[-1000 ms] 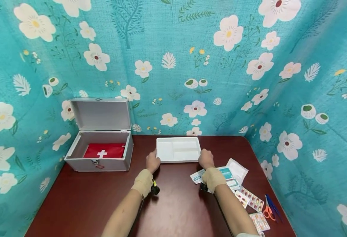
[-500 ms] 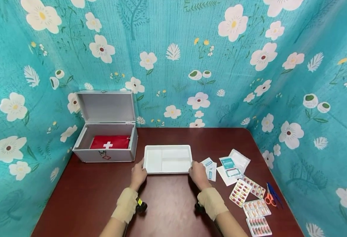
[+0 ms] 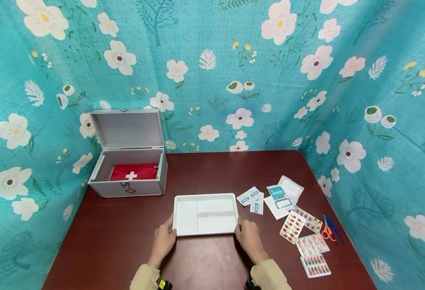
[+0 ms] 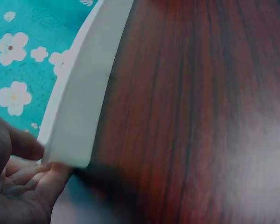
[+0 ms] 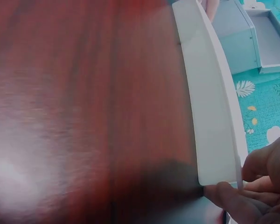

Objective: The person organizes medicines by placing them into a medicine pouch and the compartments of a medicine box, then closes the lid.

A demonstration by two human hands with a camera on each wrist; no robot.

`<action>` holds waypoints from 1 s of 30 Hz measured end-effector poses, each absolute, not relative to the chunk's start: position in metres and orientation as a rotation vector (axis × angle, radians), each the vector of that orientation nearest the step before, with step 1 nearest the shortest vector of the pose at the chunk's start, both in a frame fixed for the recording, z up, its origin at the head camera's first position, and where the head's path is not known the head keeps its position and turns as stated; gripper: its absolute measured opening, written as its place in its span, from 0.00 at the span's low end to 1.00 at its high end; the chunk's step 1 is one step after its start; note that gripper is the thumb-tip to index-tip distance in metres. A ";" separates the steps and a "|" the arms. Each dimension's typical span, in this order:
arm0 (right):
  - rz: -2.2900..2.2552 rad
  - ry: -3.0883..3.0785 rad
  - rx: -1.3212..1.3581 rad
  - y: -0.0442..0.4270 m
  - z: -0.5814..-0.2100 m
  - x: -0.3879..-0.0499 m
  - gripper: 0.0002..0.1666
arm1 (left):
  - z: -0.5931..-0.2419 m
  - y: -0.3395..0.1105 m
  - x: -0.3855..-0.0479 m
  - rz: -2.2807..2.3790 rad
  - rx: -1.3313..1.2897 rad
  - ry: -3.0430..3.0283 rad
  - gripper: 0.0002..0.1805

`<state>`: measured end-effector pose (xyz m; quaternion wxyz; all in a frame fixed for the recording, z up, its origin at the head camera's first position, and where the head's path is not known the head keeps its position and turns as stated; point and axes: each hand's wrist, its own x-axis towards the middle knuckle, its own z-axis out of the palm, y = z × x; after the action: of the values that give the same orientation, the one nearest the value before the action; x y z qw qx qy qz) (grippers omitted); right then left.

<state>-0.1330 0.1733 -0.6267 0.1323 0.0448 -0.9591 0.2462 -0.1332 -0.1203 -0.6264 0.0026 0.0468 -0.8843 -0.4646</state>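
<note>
A white plastic tray (image 3: 185, 215) with three compartments lies at the middle of the table, nothing in it. My left hand (image 3: 163, 239) grips its left end near the front corner; in the left wrist view the thumb is at the rim and the fingers (image 4: 53, 182) are at the lower edge. At the opposite end my right hand (image 3: 249, 238) pinches the tray the same way, and the right wrist view shows those fingers (image 5: 233, 198) under the corner. Whether the tray touches the table all along its base I cannot tell.
An open silver case (image 3: 132, 189) stands back left with a red white-cross pouch (image 3: 143, 172) inside. To the right lie small sachets (image 3: 249, 196), a white dressing packet (image 3: 291, 188), several pill blister packs (image 3: 293, 227), orange-handled scissors (image 3: 327, 233) and blue tweezers (image 3: 333, 228).
Both hands have drawn the tray from the back of the table toward me and slightly left. The sachets and blister packs once behind the right arm now show. The head view has shifted a little.
</note>
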 end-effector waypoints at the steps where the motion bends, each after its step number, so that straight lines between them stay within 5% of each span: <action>1: 0.719 -2.789 0.125 0.173 -0.627 -0.132 0.22 | -0.626 -0.123 -0.133 -1.487 0.133 -2.772 0.31; 6: 0.922 -2.825 0.099 0.183 -0.622 -0.136 0.05 | -0.625 -0.133 -0.134 -1.573 0.110 -2.779 0.28; 9: 1.044 -2.791 0.017 0.205 -0.619 -0.139 0.19 | -0.625 -0.137 -0.133 -1.563 0.118 -2.800 0.27; 17: 0.921 -2.815 -0.244 0.302 -0.610 -0.135 0.21 | -0.627 -0.138 -0.131 -1.502 0.139 -2.858 0.26; 24: 0.765 -3.115 -0.520 0.356 -0.604 -0.144 0.46 | -0.619 -0.132 -0.141 -1.470 0.138 -2.880 0.26; 30: 0.798 -3.133 -0.595 0.358 -0.614 -0.151 0.42 | -0.621 -0.132 -0.140 -1.450 0.149 -2.870 0.24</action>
<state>-0.1513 0.3577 -0.6137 -0.0729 -0.1806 -0.9505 0.2420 -0.1403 -0.1316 -0.6212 -0.0388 0.0463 -0.8910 -0.4500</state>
